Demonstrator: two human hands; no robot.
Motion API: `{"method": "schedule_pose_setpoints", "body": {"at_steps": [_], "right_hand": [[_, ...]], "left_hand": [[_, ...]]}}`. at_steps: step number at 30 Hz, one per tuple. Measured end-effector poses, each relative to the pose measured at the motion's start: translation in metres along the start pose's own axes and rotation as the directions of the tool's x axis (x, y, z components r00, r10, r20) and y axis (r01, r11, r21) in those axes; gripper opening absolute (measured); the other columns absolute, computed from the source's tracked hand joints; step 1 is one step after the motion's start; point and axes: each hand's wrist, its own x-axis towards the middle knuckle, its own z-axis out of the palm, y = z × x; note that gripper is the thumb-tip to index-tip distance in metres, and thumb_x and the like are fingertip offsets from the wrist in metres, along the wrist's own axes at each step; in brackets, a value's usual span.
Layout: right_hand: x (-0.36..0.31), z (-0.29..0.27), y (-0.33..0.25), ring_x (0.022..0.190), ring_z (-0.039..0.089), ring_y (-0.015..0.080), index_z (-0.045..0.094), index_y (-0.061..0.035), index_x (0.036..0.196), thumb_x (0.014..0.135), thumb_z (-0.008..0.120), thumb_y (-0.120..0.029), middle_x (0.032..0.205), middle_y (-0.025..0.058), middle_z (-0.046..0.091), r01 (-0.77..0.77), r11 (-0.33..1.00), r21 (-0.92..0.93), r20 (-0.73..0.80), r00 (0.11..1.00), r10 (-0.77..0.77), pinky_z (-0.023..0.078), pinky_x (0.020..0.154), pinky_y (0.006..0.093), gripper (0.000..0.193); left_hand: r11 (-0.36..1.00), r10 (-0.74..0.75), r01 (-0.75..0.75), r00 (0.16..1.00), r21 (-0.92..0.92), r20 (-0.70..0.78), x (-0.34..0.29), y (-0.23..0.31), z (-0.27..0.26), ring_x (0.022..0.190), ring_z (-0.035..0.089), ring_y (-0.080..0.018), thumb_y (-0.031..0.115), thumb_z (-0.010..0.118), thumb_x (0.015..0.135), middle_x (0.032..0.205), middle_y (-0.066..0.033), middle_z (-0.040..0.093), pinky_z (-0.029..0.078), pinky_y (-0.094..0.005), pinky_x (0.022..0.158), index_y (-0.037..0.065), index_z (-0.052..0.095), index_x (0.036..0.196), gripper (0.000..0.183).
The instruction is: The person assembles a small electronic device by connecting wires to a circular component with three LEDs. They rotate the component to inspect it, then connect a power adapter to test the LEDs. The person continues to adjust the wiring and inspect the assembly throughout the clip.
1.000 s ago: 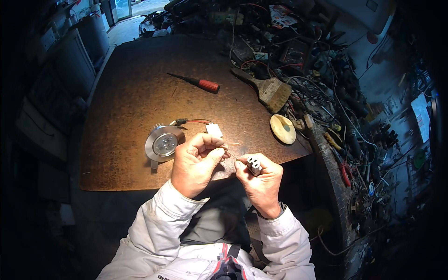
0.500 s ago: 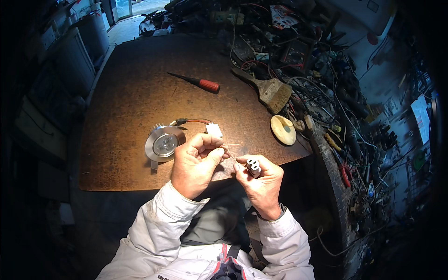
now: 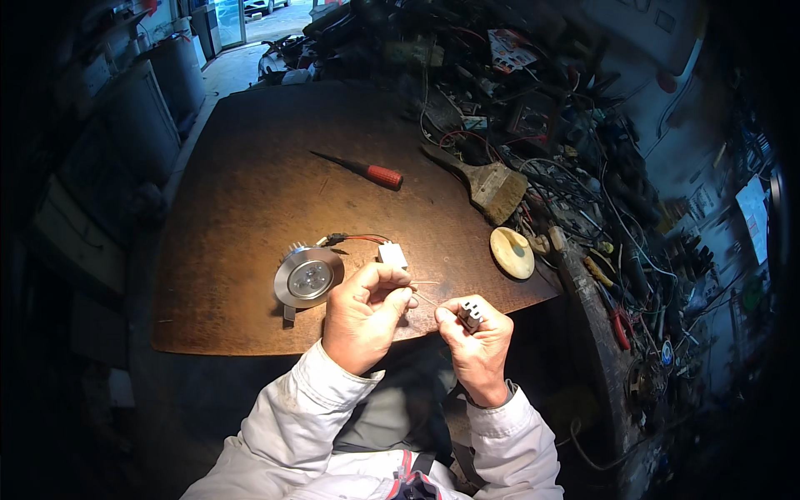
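Observation:
My left hand [image 3: 363, 321] pinches thin bare-looking wires [image 3: 427, 284] between thumb and fingertips, over the near edge of the table. To its right, my right hand [image 3: 482, 346] is closed around a grey plug connector [image 3: 471, 314] with slots in its end facing up. A wire strand runs between the two hands. Beside my left hand lies a round silver LED downlight [image 3: 309, 277] with a finned back and a metal clip. Red and black leads join it to a small white box [image 3: 392, 255], partly behind my left fingers.
A screwdriver with a red handle [image 3: 384, 176] lies on the brown table [image 3: 250, 200]. Toward the right edge are a wide brush [image 3: 497, 192] and a round cream-coloured lid-like piece [image 3: 512, 253]. Tangled cables and tools [image 3: 575, 183] crowd the right side, with red-handled pliers [image 3: 620, 327] there.
The whole view has shifted, so the table and hands appear lower and slightly to the right. Both hands keep their grips, and the connector is turned slightly.

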Motion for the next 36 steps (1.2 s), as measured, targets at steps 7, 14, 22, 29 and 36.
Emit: {"method": "schedule_pose_setpoints", "body": {"at_steps": [7,14,22,29,36], "right_hand": [[0.008,-0.007,0.001,0.072,0.056,0.0016,0.074,0.0008,0.096,0.1,0.077,-0.003,0.081,-0.0052,0.068,-0.031,0.998,0.045,0.07,0.997,0.028,0.046,0.064,0.0209,0.006],[0.01,-0.008,0.002,0.075,0.059,0.0027,0.076,0.0031,0.101,0.1,0.077,-0.002,0.084,-0.0022,0.071,-0.13,0.978,0.162,0.08,0.99,0.118,0.049,0.067,0.0209,0.005],[0.01,-0.003,0.004,0.061,0.053,0.002,0.078,0.0023,0.102,0.099,0.077,-0.002,0.074,-0.0039,0.066,-0.026,0.999,0.045,0.028,0.999,0.025,0.04,0.054,0.0202,0.005],[0.009,-0.01,0.001,0.081,0.068,0.0097,0.08,0.0035,0.107,0.092,0.08,0.004,0.098,0.0063,0.074,0.146,0.98,-0.133,0.0,0.989,-0.147,0.054,0.072,0.0252,0.014],[0.011,-0.01,-0.003,0.081,0.069,0.0124,0.08,0.001,0.106,0.089,0.08,0.005,0.094,0.0079,0.073,0.274,0.924,-0.266,0.049,0.961,-0.271,0.054,0.071,0.0268,0.017]], "left_hand": [[0.864,0.209,-0.26,0.964,0.431,0.162,-0.002,0.012,0.003,0.089,0.074,-0.0137,-0.005,0.073,0.097,0.102,-0.0074,0.072,0.06,-0.0275,0.076,-0.004,0.075,0.118,0.021],[0.845,0.305,-0.353,0.935,0.401,0.179,0.003,0.003,-0.001,0.086,0.074,-0.0143,0.0,0.077,0.098,0.097,-0.0108,0.076,0.058,-0.0277,0.075,-0.003,0.08,0.112,0.014],[0.987,0.055,-0.07,0.993,0.145,0.102,0.0,-0.005,-0.003,0.077,0.069,-0.0101,0.006,0.07,0.107,0.092,-0.0054,0.077,0.058,-0.0253,0.071,-0.005,0.076,0.115,0.015],[0.988,0.016,-0.027,0.997,0.153,0.073,-0.001,0.0,0.0,0.074,0.067,-0.0084,0.008,0.07,0.108,0.091,-0.0051,0.076,0.056,-0.0243,0.067,-0.005,0.075,0.112,0.014],[0.986,0.024,-0.036,0.997,0.165,0.075,0.0,-0.001,0.0,0.073,0.067,-0.0077,0.008,0.07,0.107,0.09,-0.0048,0.076,0.055,-0.0237,0.066,-0.004,0.076,0.112,0.014]]}}
